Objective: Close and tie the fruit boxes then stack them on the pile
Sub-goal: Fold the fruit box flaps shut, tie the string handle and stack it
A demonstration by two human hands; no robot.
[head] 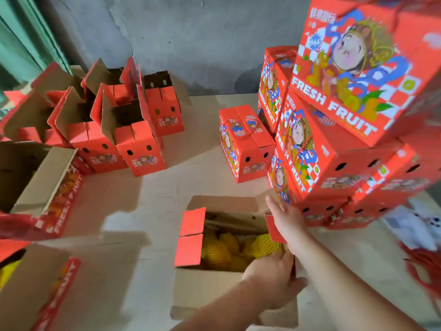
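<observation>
1. Work in hand: an open red-and-brown cardboard fruit box (pixel 214 237) stands on the pale floor (pixel 155 187) directly before the person. All its flaps are raised, and the yellow net-wrapped fruit (pixel 222 252) inside is exposed. No tie is seen on it.

2. Work done: to the right rises a pile of closed red printed boxes marked "FRESH FRUIT" (pixel 346 120), several layers high. A single closed red box (pixel 245 144) stands on the floor just left of the pile, apart from it; a thin cord appears to cross its top.

3. Work left: at upper left stands a cluster of open red boxes with upright flaps (pixel 114 120). Further open boxes lie at the left edge (pixel 35 175) and lower left (pixel 35 290); the latter shows something yellow inside. By this reckoning the task is roughly midway, with the present box not yet closed.

4. Left hand (pixel 272 275): it reaches in from below to the box's near right corner. The fingers curl over the rim beside the fruit, and the thumb lies outside the wall, so the hand grips the edge.

5. Right hand (pixel 286 220): the forearm extends forward along the box's right side. The fingers are straight and held close together, resting flat against the red right-hand flap (pixel 274 228), seemingly ready to fold it inward.

6. Loose red cord (pixel 424 266) lies at the far right, blurred.
</observation>
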